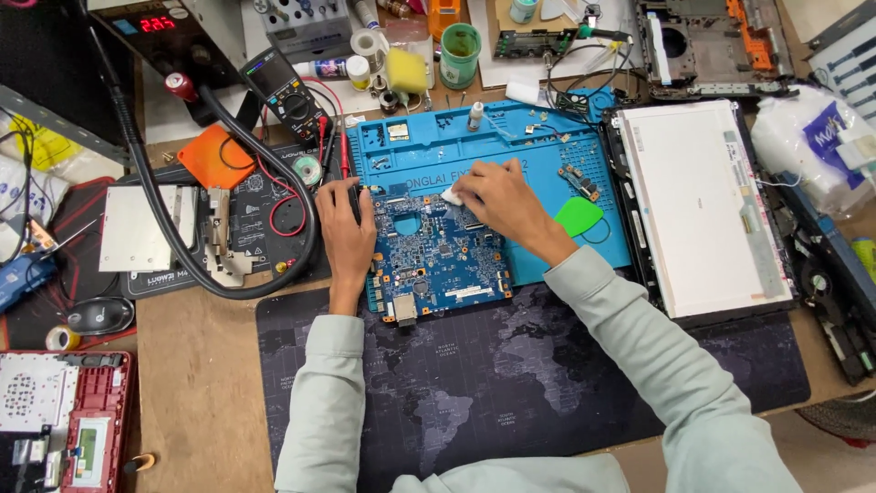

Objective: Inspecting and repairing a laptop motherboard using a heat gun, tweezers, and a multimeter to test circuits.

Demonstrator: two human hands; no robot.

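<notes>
White wad pinched in right hand atop blue circuit board, left hand flat, open at its edge.

Blue circuit board: 1. Blue silicone mat: 1. Multimeter: 1. Laptop screen panel: 1. Green pick: 1. Computer mouse: 1. Hands: 2, left hand, right hand.

A wooden workbench filled the frame under even light; a dark map-printed desk mat covered its lower centre.
</notes>
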